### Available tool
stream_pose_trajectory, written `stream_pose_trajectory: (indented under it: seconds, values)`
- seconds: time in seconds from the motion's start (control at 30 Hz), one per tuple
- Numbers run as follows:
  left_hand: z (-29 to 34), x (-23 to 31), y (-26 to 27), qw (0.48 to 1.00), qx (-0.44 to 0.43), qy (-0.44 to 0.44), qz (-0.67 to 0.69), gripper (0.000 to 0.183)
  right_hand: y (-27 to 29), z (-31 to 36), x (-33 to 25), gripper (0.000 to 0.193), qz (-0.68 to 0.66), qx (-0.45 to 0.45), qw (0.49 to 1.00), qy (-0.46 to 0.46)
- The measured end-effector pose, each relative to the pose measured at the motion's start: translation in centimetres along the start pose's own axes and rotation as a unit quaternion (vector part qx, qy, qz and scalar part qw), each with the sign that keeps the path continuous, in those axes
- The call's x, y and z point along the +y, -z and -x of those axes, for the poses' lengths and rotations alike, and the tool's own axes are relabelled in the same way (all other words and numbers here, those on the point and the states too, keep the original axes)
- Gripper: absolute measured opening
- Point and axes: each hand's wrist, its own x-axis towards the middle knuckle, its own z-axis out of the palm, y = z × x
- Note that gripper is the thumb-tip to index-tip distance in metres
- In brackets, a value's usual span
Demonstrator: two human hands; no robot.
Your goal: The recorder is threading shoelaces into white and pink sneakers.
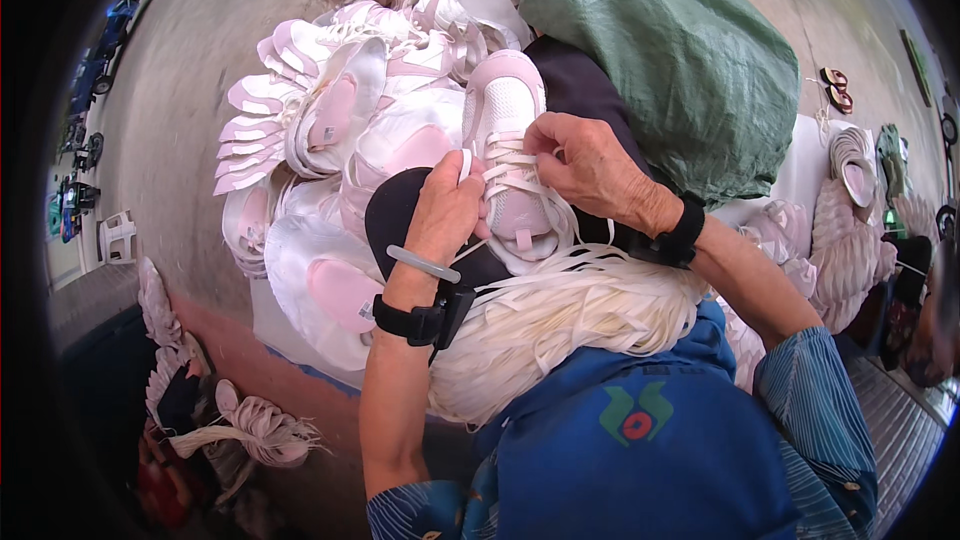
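one left hand and one right hand pinch one shoe's laces.

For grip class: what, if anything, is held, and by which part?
The right hand seems to pinch a lace at the shoe's right edge; the left hand hides its hold.

The shoe before me is pale pink with white mesh, its laces whitish. My 2 wristbands are black, my bangle milky grey. My sleeves carry fine pale stripes on blue; my apron is deep blue with 1 green-and-red emblem. The lace bundle is cream, the sack green; the small, distant sandals seem dark and tan.
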Motion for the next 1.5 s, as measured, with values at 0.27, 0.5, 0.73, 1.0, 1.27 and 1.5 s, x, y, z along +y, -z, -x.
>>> stream_pose_trajectory:
  seconds: [0.27, 0.5, 0.73, 1.0, 1.27, 1.5]
  values:
    - [0.2, 0.0, -0.2, 0.996, 0.044, -0.021, -0.072, 0.014, 1.1, 0.1, 1.2, 0.017, -0.089, -0.082, 0.984, -0.134]
    - [0.5, -0.2, -0.2, 0.997, 0.073, -0.007, -0.034, 0.015, 0.4, 0.6, -0.3, 0.02, 0.01, -0.031, 0.999, -0.043]
    - [0.7, -0.1, -0.4, 0.991, 0.076, -0.039, -0.108, 0.019, -0.2, 0.5, 0.1, 0.016, 0.039, 0.016, 0.999, 0.006]
    - [0.9, -0.4, -0.3, 0.994, 0.066, -0.025, -0.078, 0.015, 0.9, 0.0, -0.9, 0.015, 0.008, -0.02, 1.0, 0.001]
    - [1.0, -0.8, 0.1, 0.994, 0.046, -0.053, -0.089, 0.019, -0.5, 1.0, -1.1, 0.022, 0.148, -0.109, 0.979, 0.084]
    - [1.2, -0.9, -0.3, 0.977, 0.061, -0.098, -0.177, 0.027, -0.3, 1.3, -1.3, 0.015, 0.084, -0.169, 0.971, 0.143]
